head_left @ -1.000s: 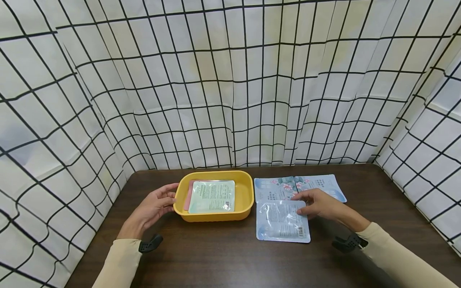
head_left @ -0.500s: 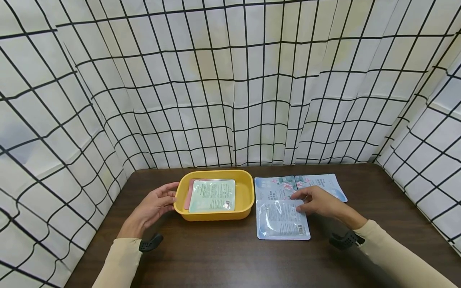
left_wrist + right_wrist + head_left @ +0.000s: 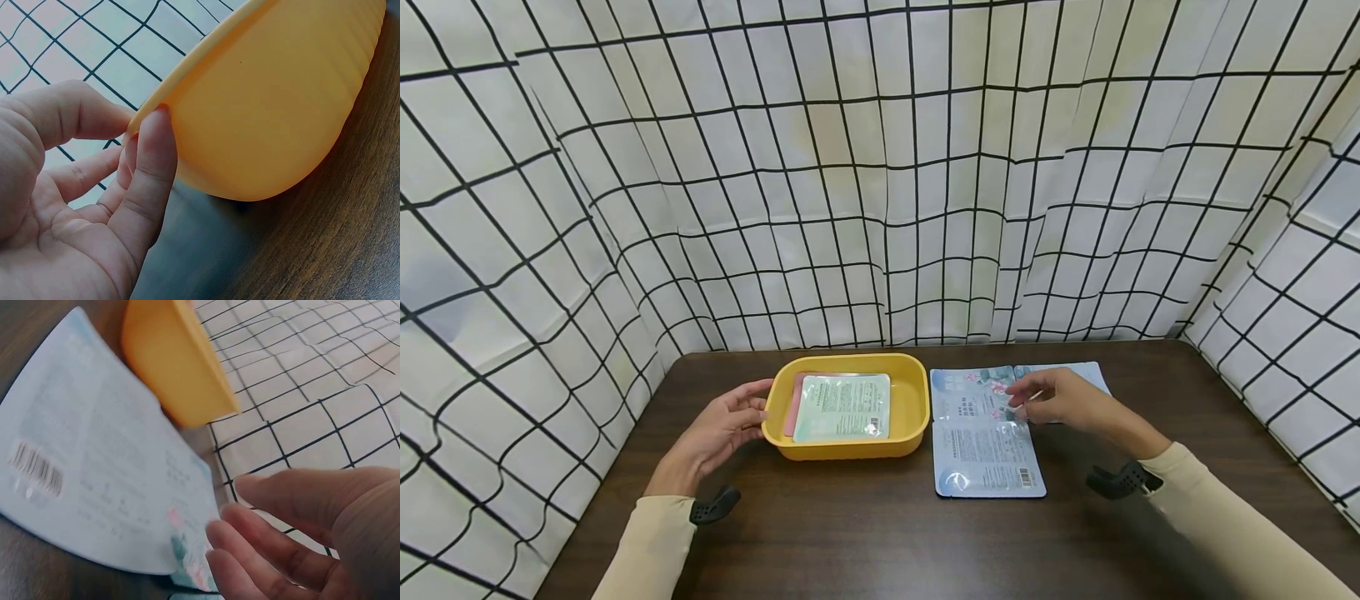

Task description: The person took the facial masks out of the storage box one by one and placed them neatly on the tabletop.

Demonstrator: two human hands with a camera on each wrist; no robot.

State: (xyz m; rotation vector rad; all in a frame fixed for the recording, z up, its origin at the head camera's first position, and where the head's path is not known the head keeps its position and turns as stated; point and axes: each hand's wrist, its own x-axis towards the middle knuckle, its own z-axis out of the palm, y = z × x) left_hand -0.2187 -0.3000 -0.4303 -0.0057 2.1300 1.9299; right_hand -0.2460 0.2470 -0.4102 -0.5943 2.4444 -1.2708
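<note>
My left hand (image 3: 728,425) pinches the left end of the yellow plastic basin (image 3: 850,451) between thumb and fingers; in the left wrist view the fingertips (image 3: 156,134) meet at its rim. Inside the basin lies a pale green sheet mask packet (image 3: 842,408) over a pink one (image 3: 792,417). My right hand (image 3: 1063,404) hovers with loosely bent fingers over the blue sheet mask packets, holding nothing. The nearest blue packet (image 3: 988,458) lies text side up, its barcode showing in the right wrist view. Behind it is a flowered blue packet (image 3: 962,392), partly covered by my fingers.
Another blue packet (image 3: 1086,372) lies at the back right, largely hidden by my right hand. All rest on a dark wood table (image 3: 850,533). A white cloth with black grid lines (image 3: 880,208) hangs behind and at both sides.
My right hand has let go of the nearest blue packet and risen slightly off its upper right edge; that packet now lies flatter. The left hand and the basin have stayed put.
</note>
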